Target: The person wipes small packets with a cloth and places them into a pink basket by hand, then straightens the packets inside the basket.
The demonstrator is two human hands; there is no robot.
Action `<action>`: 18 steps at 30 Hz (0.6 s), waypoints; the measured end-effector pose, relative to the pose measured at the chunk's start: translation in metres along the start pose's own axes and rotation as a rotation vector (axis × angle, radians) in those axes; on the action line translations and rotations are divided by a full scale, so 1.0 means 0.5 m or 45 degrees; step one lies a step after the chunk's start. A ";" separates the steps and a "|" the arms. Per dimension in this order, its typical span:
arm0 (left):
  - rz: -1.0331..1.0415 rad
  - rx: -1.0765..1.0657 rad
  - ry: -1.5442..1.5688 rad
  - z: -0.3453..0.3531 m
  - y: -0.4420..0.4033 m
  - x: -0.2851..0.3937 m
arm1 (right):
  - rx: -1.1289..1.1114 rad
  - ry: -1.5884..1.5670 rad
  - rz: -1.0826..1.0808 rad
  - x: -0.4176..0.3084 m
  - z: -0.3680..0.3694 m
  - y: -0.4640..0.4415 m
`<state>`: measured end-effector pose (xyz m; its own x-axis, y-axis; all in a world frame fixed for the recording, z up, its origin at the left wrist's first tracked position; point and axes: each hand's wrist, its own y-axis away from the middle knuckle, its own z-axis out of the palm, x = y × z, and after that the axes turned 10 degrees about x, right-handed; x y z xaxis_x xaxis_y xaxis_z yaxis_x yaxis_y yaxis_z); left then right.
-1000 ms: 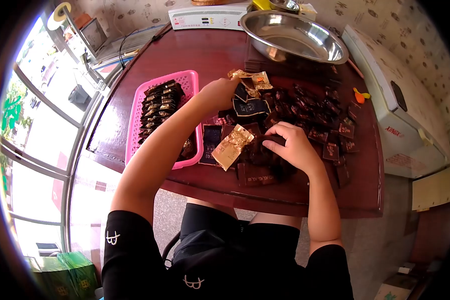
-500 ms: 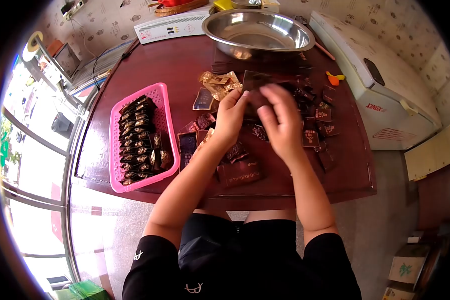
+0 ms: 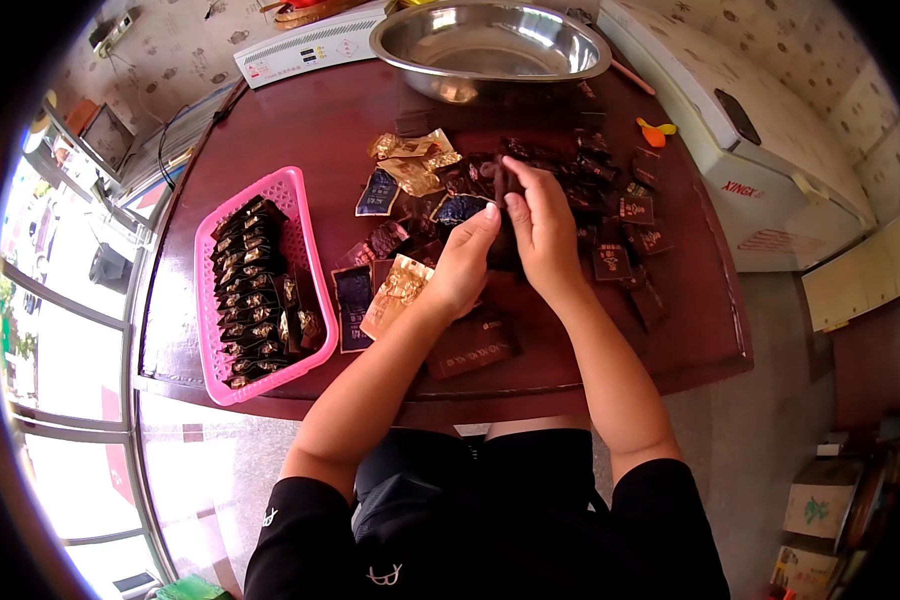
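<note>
Both hands are together over the middle of the table, closed on a dark brown packet (image 3: 506,182). My right hand (image 3: 542,225) has its fingers bent over the packet's upper part. On the packet's lower left side is my left hand (image 3: 467,258), thumb up and its other fingers mostly hidden. Around them lie small sachets: a gold one (image 3: 402,287) beside my left wrist, a dark blue one (image 3: 378,193), a blue-black one (image 3: 460,208) close to my left thumb, and several dark brown sachets (image 3: 613,262) to the right of my right hand.
A pink basket (image 3: 325,290) with rows of dark packets stands at the left. At the back are a large steel basin (image 3: 490,75) and a white appliance (image 3: 315,48). A white chest freezer (image 3: 760,200) adjoins the table's right side. A flat brown packet (image 3: 475,350) lies near the front edge.
My right hand has come down and in beside my left, and the dark packet is now upright and narrower between them. The view has shifted slightly.
</note>
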<state>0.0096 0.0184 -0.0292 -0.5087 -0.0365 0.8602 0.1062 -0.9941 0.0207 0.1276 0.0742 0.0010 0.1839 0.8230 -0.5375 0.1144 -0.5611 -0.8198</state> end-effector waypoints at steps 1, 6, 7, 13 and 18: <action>0.044 -0.007 -0.055 0.005 0.002 0.002 | 0.053 -0.058 0.125 0.002 -0.004 -0.002; -0.022 -0.177 -0.054 0.026 0.023 0.020 | 0.496 0.164 0.263 0.084 -0.059 -0.028; -0.053 -0.011 0.113 0.030 0.023 0.021 | 0.535 0.171 0.223 0.079 -0.072 -0.038; -0.018 0.027 0.768 0.002 -0.015 0.014 | 0.205 -0.414 0.329 -0.040 -0.066 -0.043; -0.046 -0.119 0.997 -0.008 -0.003 -0.002 | -0.306 0.010 -0.318 -0.074 0.019 0.022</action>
<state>0.0066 0.0193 -0.0321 -0.9678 -0.0305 0.2497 0.0236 -0.9992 -0.0308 0.1126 0.0384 0.0102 0.1282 0.9374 -0.3238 0.3837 -0.3479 -0.8554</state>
